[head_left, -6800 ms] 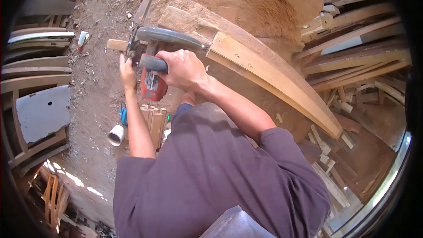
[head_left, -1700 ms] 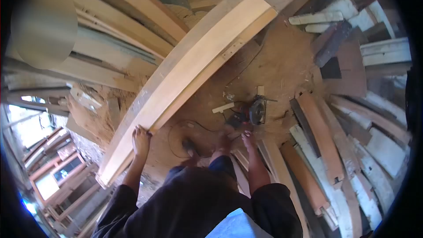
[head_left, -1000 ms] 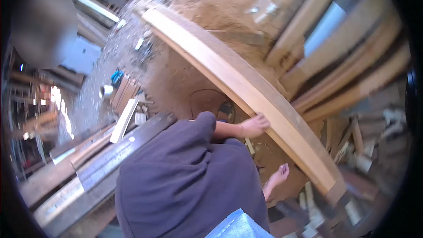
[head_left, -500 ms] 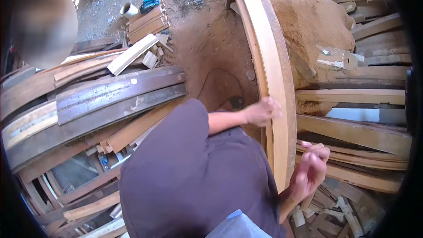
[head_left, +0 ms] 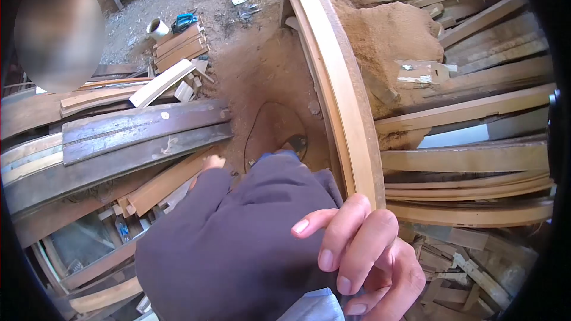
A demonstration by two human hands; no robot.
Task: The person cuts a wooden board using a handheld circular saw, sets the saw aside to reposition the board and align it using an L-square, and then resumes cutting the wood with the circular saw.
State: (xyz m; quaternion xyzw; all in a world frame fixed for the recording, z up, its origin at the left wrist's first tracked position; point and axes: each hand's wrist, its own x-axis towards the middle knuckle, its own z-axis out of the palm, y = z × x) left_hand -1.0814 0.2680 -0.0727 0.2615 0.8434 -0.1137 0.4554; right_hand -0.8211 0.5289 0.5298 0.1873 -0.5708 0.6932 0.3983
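Observation:
My right hand (head_left: 369, 255) is raised close to the camera, in front of the near end of a long pale wooden beam (head_left: 333, 59). Its fingers are loosely bent and apart, with nothing between them. Beyond my dark sleeve, my left hand (head_left: 214, 161) shows only in small part, near some stacked brown boards (head_left: 169, 181). I cannot make out how its fingers lie. The beam runs away from me, slightly curved, with a smooth light top face and a rougher brown strip along its right side.
Curved timber pieces (head_left: 470, 157) are stacked at right, below a sawdust heap (head_left: 386, 30). Dark planks (head_left: 143, 134) lie at left. Farther off, a blue power tool (head_left: 184, 21) and a white cup (head_left: 157, 28) rest on short boards. Wood scraps (head_left: 470, 273) cover the lower right.
My left hand has moved from beside the beam to the left, past my body. My right hand has come up nearer the camera and leftward. The view has shifted a little to the right.

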